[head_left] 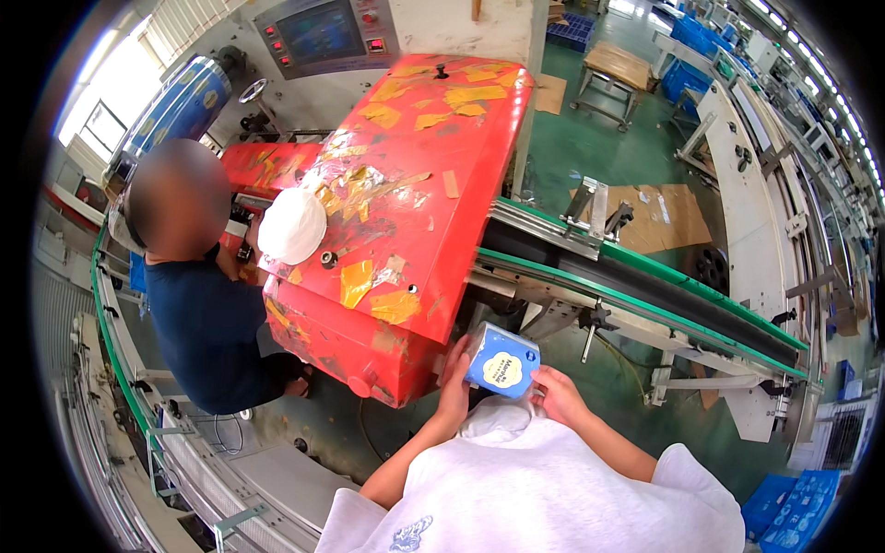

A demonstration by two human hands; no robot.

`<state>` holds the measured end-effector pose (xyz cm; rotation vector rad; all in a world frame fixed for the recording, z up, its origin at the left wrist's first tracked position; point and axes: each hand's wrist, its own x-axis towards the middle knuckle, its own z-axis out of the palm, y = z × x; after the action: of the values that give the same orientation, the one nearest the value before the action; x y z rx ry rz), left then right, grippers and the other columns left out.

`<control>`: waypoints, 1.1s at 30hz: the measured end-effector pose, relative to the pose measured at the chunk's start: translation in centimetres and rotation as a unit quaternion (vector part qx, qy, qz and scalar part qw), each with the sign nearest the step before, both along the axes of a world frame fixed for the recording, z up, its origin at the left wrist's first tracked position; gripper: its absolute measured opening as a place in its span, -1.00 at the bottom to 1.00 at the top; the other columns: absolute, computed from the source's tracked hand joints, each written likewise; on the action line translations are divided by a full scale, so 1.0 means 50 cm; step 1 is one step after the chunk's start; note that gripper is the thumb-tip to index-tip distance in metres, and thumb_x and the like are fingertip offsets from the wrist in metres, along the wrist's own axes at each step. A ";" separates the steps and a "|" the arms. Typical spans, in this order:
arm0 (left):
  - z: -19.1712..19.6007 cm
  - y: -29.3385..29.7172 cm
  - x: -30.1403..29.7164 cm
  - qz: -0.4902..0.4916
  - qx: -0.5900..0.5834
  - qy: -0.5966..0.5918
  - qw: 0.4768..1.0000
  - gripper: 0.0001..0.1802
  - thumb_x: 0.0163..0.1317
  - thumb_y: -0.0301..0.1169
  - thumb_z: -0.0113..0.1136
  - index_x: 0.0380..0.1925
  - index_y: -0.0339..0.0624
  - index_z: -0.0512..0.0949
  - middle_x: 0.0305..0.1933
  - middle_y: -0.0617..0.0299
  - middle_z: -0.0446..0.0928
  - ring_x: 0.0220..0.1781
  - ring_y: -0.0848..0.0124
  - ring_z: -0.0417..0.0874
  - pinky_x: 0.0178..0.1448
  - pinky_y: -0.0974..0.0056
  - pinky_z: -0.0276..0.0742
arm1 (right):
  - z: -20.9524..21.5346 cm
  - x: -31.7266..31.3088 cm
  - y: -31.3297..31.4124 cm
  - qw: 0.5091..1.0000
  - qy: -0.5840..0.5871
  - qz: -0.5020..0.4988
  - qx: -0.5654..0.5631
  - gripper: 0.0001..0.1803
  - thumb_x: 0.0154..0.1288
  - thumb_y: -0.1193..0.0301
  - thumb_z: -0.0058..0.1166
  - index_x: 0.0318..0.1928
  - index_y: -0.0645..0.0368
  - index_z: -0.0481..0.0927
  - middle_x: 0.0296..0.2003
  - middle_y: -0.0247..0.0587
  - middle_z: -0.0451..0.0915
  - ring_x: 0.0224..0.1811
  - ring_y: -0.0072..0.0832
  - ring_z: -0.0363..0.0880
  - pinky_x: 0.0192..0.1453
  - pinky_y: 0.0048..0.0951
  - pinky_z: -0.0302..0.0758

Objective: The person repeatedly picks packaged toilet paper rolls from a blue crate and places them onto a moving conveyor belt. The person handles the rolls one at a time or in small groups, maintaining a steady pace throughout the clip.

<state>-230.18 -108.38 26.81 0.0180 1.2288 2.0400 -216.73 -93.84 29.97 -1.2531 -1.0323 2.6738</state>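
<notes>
Between my hands, close in front of my chest, is a small block-shaped pack (502, 362) in blue wrapping with a white cloud-like label; what it contains does not show. My left hand (454, 376) grips its left side, thumb and fingers closed along that edge. Against the lower right corner press the fingers of my right hand (557, 393). Just beyond the pack stands a machine's red cover (433, 203), scuffed and patched with yellow tape, its near corner close to my left hand.
A dark conveyor belt (645, 281) with green side rails runs out to the right. On the left a person in a dark shirt (198, 332) bends at the machine, beside a white round bundle (293, 226). A control panel (323, 35) and a printed film roll (180, 103) are behind.
</notes>
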 end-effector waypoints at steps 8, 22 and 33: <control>0.039 0.018 0.002 -0.026 0.037 0.018 0.999 -0.37 0.35 -0.05 -0.22 0.25 -0.27 0.10 0.27 0.16 0.22 0.31 0.37 0.21 0.34 0.23 0.09 | 0.032 0.006 0.037 0.987 0.057 0.061 0.135 -0.69 0.19 0.35 0.10 -0.09 0.18 0.41 -0.24 -0.37 0.49 -0.20 -0.62 0.42 -0.15 -0.55 0.38; 0.017 0.027 0.017 -0.010 -0.007 -0.043 0.999 -0.42 0.34 0.05 -0.29 0.20 -0.08 0.23 0.16 0.28 0.36 0.21 0.41 0.34 0.25 0.24 0.21 | 0.039 0.031 0.079 0.955 0.129 0.098 0.250 -0.79 0.30 0.29 -0.02 -0.20 0.18 0.48 -0.35 -0.40 0.51 -0.30 -0.66 0.44 -0.22 -0.62 0.36; 0.043 0.003 0.026 -0.091 0.095 -0.282 0.950 -0.35 0.26 0.16 -0.22 0.05 -0.14 0.40 0.05 0.17 0.49 0.08 0.29 0.49 0.20 0.17 0.34 | 0.074 -0.059 0.087 0.932 0.158 0.097 0.311 -0.70 0.32 0.25 -0.12 -0.05 0.14 0.44 -0.12 -0.33 0.48 -0.06 -0.59 0.39 0.02 -0.54 0.29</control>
<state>-228.88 -108.22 28.94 -0.3270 0.6460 1.8147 -219.66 -89.51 33.66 -0.6043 -1.8053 2.2412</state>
